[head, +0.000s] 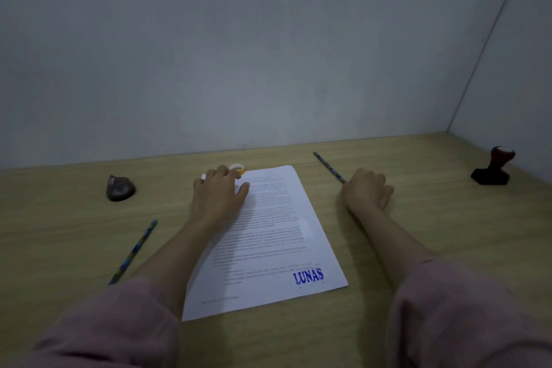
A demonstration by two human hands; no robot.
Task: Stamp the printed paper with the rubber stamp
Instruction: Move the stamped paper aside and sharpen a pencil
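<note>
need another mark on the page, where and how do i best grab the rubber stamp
Take the rubber stamp by its red knob handle, coming from above with the right hand, the nearer one. It stands on its black base at the far right of the table, handle leaning up and to the right, nothing crowding it, so the fingers can likely wrap the narrow neck.
</note>
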